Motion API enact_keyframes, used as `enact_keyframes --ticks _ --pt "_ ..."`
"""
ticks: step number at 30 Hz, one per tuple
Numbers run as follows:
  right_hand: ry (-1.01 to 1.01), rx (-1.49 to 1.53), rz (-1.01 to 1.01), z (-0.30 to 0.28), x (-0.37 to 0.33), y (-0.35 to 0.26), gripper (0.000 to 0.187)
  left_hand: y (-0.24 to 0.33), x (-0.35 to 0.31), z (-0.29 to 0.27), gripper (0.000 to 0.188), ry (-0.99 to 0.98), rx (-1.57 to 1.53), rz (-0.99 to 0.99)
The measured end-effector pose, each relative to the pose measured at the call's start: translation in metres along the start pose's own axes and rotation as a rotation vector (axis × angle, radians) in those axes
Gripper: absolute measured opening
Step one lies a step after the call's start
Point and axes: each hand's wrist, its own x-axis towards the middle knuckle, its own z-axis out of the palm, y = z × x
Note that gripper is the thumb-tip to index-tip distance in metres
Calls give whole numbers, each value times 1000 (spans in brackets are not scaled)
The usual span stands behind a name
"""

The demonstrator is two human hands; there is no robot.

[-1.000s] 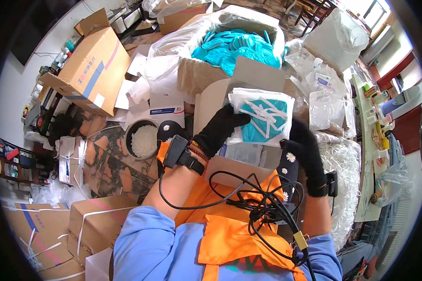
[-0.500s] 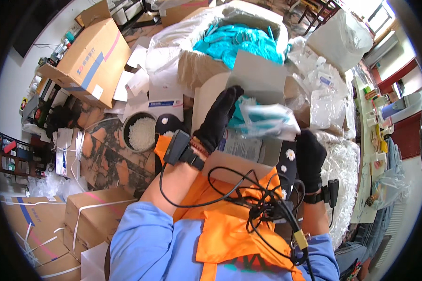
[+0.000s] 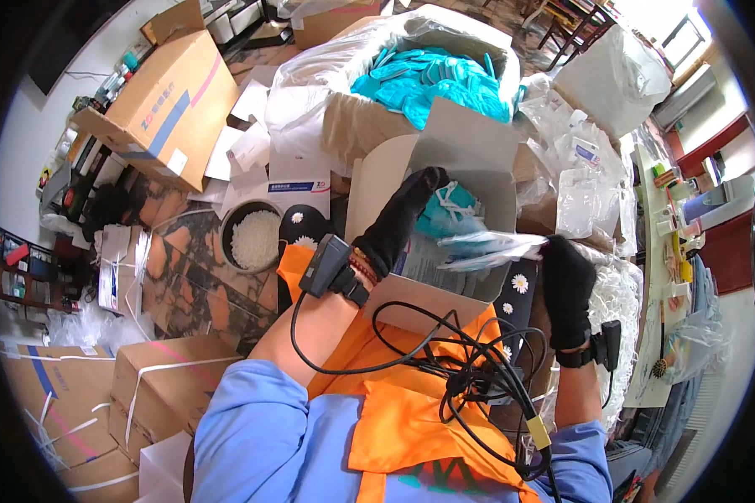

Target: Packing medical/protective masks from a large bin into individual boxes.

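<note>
An open white cardboard box sits on my lap, with a printed sheet or packet inside. Teal face masks with white loops lie in its right half. My left hand, in a black glove, reaches over the left side of the box. Its fingers are bent together beside the masks, and whatever they grip is hidden. To the right of the box, my black-gloved right hand pinches the end of a clear plastic packet, blurred by motion, stretched across the box opening.
Beyond the box stands a plastic-lined carton heaped with teal pieces. A round pot of white pellets is at left. Brown cartons stand on the left side. Clear plastic bags pile up at right. A black cable loops over my apron.
The packet in my right hand has swung lower and now lies flatter over the box. My right hand has shifted slightly right. More of the teal masks and their white loops shows.
</note>
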Motion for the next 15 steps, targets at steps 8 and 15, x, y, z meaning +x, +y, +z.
enact_keyframes --ticks 8,15 --pt "-6 380 265 -8 13 23 8 0 0 5 52 -151 479 -41" --pt "-9 620 462 7 12 15 10 -10 -5 5 39 -94 817 -72"
